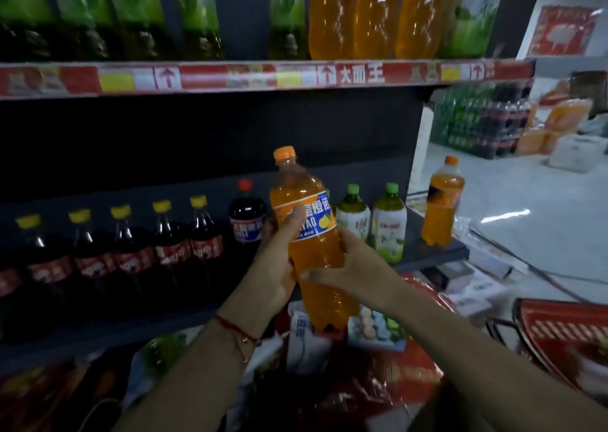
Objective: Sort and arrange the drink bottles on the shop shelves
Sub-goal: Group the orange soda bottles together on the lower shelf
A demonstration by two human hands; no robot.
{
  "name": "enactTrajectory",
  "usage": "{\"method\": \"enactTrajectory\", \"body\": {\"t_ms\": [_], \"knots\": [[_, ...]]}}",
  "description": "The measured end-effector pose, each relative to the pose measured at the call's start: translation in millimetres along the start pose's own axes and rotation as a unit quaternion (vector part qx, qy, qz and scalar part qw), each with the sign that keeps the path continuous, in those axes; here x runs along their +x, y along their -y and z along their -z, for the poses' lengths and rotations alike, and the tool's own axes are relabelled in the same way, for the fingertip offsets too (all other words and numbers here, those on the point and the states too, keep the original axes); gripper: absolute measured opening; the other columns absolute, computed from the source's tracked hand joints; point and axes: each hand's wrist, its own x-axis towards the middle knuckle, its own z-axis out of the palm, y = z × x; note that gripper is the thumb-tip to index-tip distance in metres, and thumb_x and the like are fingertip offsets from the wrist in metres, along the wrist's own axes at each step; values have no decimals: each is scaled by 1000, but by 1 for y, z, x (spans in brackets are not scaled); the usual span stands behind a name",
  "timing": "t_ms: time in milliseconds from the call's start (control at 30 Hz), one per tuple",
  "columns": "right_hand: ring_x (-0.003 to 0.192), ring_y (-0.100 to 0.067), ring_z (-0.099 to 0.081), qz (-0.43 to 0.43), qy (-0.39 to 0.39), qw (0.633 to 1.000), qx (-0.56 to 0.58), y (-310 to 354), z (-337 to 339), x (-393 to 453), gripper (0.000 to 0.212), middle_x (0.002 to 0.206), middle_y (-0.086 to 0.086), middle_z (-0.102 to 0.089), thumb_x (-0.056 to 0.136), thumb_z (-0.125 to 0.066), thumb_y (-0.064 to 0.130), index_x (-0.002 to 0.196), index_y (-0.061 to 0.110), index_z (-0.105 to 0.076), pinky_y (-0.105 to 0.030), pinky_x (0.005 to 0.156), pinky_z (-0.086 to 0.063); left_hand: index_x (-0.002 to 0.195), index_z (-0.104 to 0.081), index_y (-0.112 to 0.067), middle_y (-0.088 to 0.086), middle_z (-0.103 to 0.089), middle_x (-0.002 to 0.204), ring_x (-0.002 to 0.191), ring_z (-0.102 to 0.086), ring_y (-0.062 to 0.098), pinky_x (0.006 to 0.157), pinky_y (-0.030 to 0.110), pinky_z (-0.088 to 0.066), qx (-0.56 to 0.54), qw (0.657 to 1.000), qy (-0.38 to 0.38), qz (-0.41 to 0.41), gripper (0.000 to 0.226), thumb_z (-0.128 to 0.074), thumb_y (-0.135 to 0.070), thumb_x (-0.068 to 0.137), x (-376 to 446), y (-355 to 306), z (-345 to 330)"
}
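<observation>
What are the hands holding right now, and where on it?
Both hold the orange bottle: left hand around the label at mid-body, right hand around the lower body just below the label.

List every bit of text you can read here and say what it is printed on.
"大面王": red price strip on the upper shelf edge.
"橙诺": blue label of the held orange soda bottle, gripped by the left hand and right hand.
Cola bottles, green tea bottles: labels too blurred.

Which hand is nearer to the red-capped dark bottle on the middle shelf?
Left. The left hand grips the orange bottle right beside the red-capped bottle; the right hand holds the orange bottle's far side, farther away.
</observation>
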Motion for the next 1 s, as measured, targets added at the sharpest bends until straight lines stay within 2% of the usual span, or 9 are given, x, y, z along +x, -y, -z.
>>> {"method": "enactTrajectory", "body": {"t_ms": [133, 267, 333, 533, 633, 700, 800, 900, 1000], "knots": [[93, -1, -67, -23, 13, 1000, -14, -41, -5, 8, 68, 106, 16, -70, 65, -87, 34, 122, 37, -52, -33, 88, -56, 136, -53, -30, 5, -71, 122, 106, -70, 26, 86, 49, -58, 67, 998, -18, -2, 74, -74, -50, 68, 8, 25, 15], [95, -6, -68, -29, 21, 999, -8, -80, -3, 20, 72, 108, 12, -70, 61, -86, 30, 124, 38, -52, -41, 86, -57, 129, -58, -26, 1, -73, 115, 94, -73, 14, 69, 30, -61, 167, 985, -28, -30, 53, -69, -41, 80, 18, 46, 15], [94, -7, -68, -30, 23, 999, 5, -99, -4, 24, 74, 109, 11, -70, 65, -84, 25, 129, 37, -48, -42, 84, -58, 124, -61, -27, 0, -73, 113, 94, -73, 12, 71, 28, -60, 203, 978, -39, -40, 43, -69, -38, 83, 25, 59, 14], [96, -4, -64, -51, -10, 998, 29, -155, -11, 33, 69, 109, 14, -66, 65, -86, 38, 120, 39, -45, -35, 84, -56, 117, -58, -41, -8, -68, 115, 102, -67, 11, 87, 36, -56, 310, 949, -53, 10, 62, -73, -63, 61, 43, 93, 6], [93, -5, -67, -81, -41, 992, 92, -185, -10, 35, 68, 106, 11, -69, 58, -90, 37, 116, 36, -53, -36, 83, -56, 130, -50, -39, -9, -57, 130, 115, -60, 13, 85, 25, -50, 437, 899, 17, 33, 63, -63, -69, 77, 53, 97, 2], [91, -6, -68, -89, -61, 987, 115, -197, -5, 43, 65, 104, 9, -70, 59, -89, 34, 114, 35, -55, -37, 81, -57, 141, -42, -36, -12, -41, 138, 122, -46, 6, 87, 17, -41, 544, 836, 33, -70, 51, -52, -53, 94, 62, 88, 2], [92, -8, -67, -95, -88, 980, 148, -204, 9, 55, 64, 106, 8, -68, 64, -89, 27, 117, 32, -53, -29, 73, -55, 151, -32, -23, -1, -35, 149, 133, -34, 14, 112, 34, -30, 716, 640, -38, -277, 63, -47, -51, 97, 88, 67, 0], [96, -6, -61, -81, -110, 978, 160, -207, 22, 61, 73, 110, 10, -62, 64, -89, 25, 123, 28, -47, -22, 70, -47, 155, -24, -12, 16, -33, 152, 146, -21, 36, 121, 54, -3, 826, 453, -84, -325, 89, -54, -61, 87, 128, 52, -3], [98, -5, -57, -70, -121, 977, 163, -209, 26, 62, 75, 110, 13, -58, 64, -88, 24, 123, 30, -42, -22, 71, -44, 153, -23, -2, 26, -27, 156, 149, -11, 44, 120, 60, -1, 884, 343, -91, -304, 112, -47, -78, 74, 158, 44, -13]]}}
